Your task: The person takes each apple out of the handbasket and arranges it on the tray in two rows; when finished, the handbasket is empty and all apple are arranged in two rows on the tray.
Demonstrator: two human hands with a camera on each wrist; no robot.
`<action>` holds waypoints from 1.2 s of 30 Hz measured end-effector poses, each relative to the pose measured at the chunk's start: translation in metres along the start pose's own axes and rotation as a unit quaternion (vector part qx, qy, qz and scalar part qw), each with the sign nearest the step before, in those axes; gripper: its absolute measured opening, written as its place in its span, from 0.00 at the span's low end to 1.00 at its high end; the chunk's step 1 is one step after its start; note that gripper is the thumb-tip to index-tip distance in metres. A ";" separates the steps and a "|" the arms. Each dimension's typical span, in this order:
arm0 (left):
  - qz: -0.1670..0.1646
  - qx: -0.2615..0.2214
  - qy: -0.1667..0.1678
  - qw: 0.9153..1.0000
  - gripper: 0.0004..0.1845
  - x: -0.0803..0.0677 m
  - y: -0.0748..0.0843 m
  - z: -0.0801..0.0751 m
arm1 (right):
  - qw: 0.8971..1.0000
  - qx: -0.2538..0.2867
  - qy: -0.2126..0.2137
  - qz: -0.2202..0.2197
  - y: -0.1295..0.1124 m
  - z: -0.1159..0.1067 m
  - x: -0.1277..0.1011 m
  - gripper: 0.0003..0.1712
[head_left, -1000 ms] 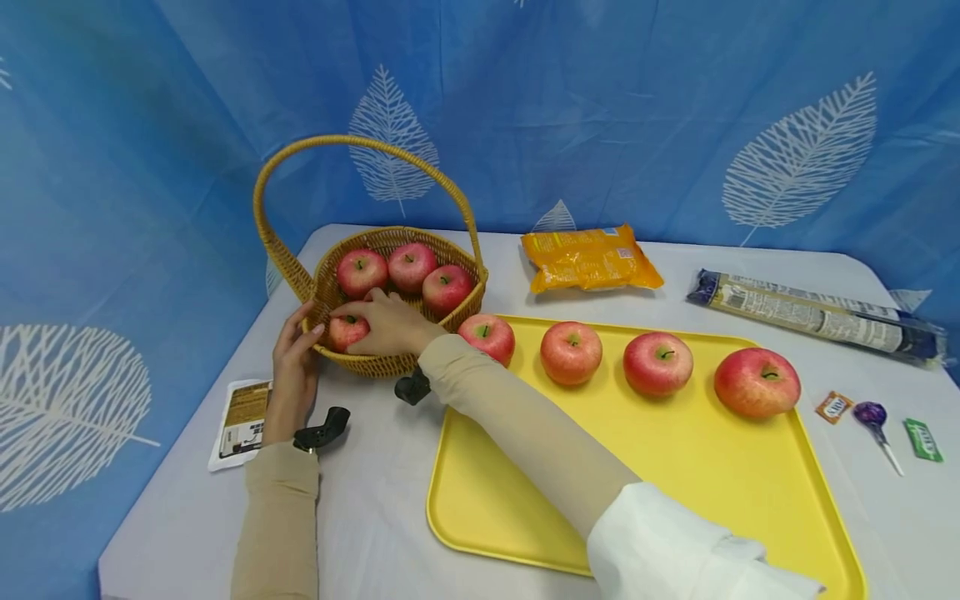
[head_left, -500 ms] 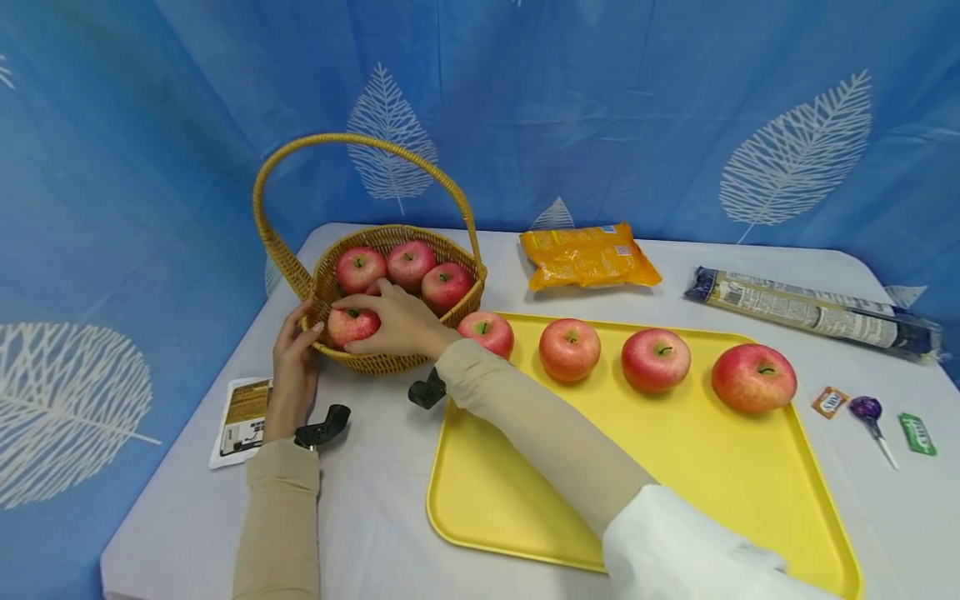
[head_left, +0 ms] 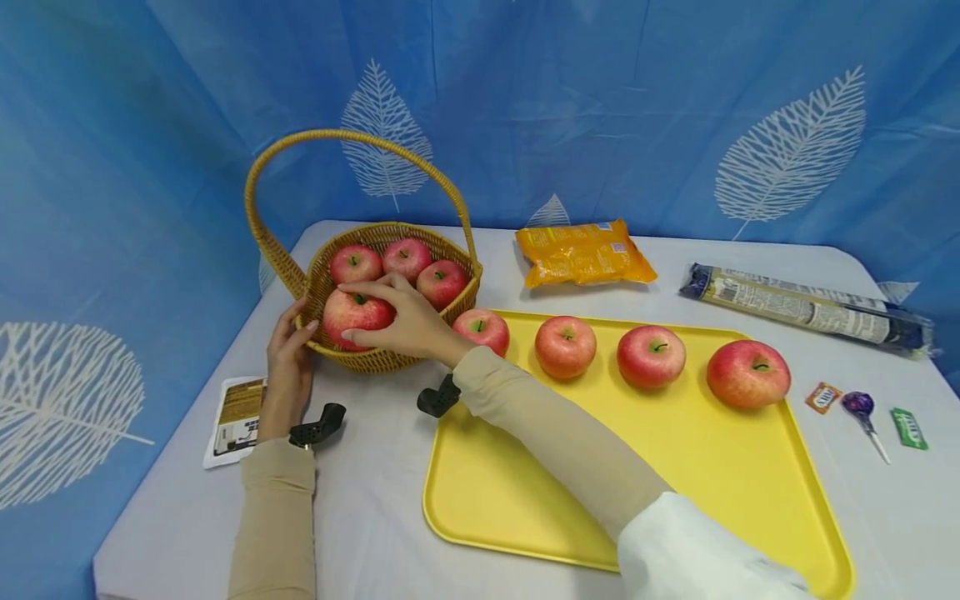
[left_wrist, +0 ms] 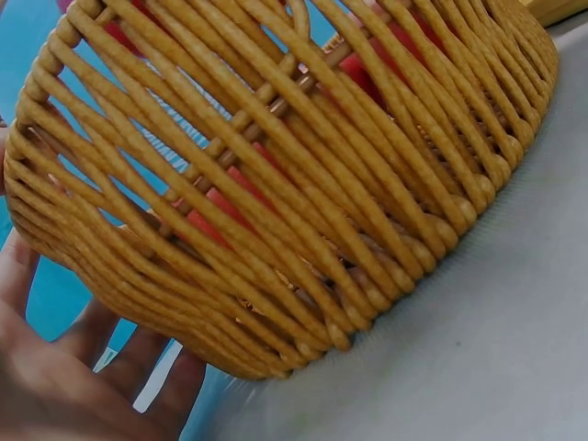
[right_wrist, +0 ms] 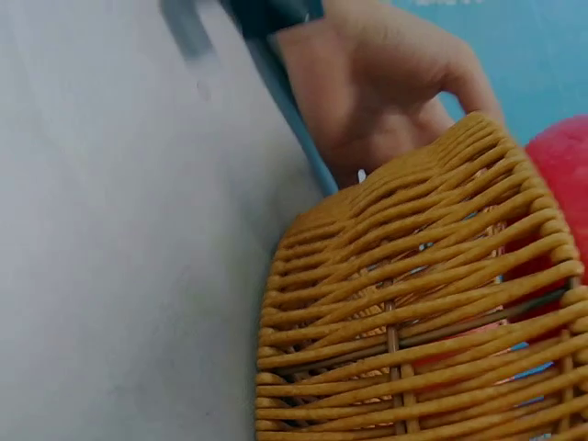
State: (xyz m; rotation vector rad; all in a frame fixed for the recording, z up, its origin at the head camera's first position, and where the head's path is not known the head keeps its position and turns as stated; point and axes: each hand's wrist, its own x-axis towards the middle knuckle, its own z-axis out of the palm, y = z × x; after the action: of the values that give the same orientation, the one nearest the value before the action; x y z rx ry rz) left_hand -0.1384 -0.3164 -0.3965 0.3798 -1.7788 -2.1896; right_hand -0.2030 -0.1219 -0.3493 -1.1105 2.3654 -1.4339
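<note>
My right hand (head_left: 408,321) has its fingers curled round the apple (head_left: 352,315), sitting just above the near rim of the basket (head_left: 390,360). The tray (head_left: 585,492) lies off to its right. My left hand (head_left: 288,367) rests flat on the basket's outer wall.

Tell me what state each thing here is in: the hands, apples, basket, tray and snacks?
Right hand: grips an apple at the basket rim.
Left hand: rests on the basket side.
Basket: upright, three apples inside.
Tray: flat, four apples in a row.
Orange packet: lying sealed.
Lollipop: wrapped, on the table.
</note>
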 end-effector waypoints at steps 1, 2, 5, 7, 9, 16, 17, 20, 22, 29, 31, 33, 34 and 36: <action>0.001 -0.001 0.000 1.000 0.26 0.000 0.000 0.000 | 1.000 0.017 0.002 0.001 0.000 -0.001 -0.002 0.33; 0.003 -0.002 0.001 1.000 0.26 0.000 0.000 0.000 | 1.000 0.031 0.005 0.002 0.000 -0.002 -0.003 0.33; 0.007 -0.004 0.002 1.000 0.25 0.000 0.000 -0.002 | 0.998 0.065 0.012 0.001 -0.001 -0.004 -0.008 0.33; 0.009 -0.005 0.004 1.000 0.25 0.000 0.000 -0.003 | 0.997 0.078 0.016 -0.001 -0.001 -0.006 -0.012 0.33; 0.008 -0.007 0.004 1.000 0.25 0.000 0.000 -0.003 | 0.997 0.081 0.018 -0.007 -0.002 -0.009 -0.016 0.33; 0.005 -0.006 0.001 1.000 0.26 -0.001 -0.001 -0.005 | 0.997 0.073 0.009 -0.038 -0.004 -0.018 -0.032 0.33; 0.006 -0.008 0.000 1.000 0.26 -0.001 -0.001 -0.004 | 0.996 0.071 0.006 -0.043 -0.004 -0.020 -0.035 0.34; 0.010 -0.013 0.000 1.000 0.26 -0.001 -0.002 -0.004 | 0.997 0.050 -0.004 -0.050 -0.004 -0.025 -0.045 0.34; 0.012 -0.017 -0.001 1.000 0.25 -0.001 -0.004 -0.004 | 0.998 0.023 -0.012 -0.059 -0.001 -0.029 -0.054 0.35; 0.005 -0.019 -0.003 1.000 0.25 -0.001 -0.007 -0.002 | 0.988 -0.100 -0.032 -0.109 0.014 -0.044 -0.093 0.35; 0.005 -0.017 -0.006 1.000 0.25 0.000 -0.007 -0.002 | 0.983 -0.130 -0.033 -0.125 0.019 -0.047 -0.103 0.35; 0.006 -0.017 -0.006 1.000 0.25 0.000 -0.007 -0.002 | 0.979 -0.145 -0.040 -0.140 0.023 -0.050 -0.113 0.35; 0.006 -0.015 -0.006 1.000 0.25 0.000 -0.007 -0.002 | 0.976 -0.154 -0.043 -0.145 0.025 -0.052 -0.117 0.35; 0.009 -0.015 -0.005 1.000 0.25 0.001 -0.007 -0.003 | 0.973 -0.164 -0.054 -0.151 0.027 -0.054 -0.126 0.35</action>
State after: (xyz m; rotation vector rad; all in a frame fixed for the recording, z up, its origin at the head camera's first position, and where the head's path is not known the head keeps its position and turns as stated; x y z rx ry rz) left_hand -0.1384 -0.3183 -0.4038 0.3463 -1.7462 -2.2061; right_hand -0.1538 0.0065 -0.3718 -1.6453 2.4970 -1.0412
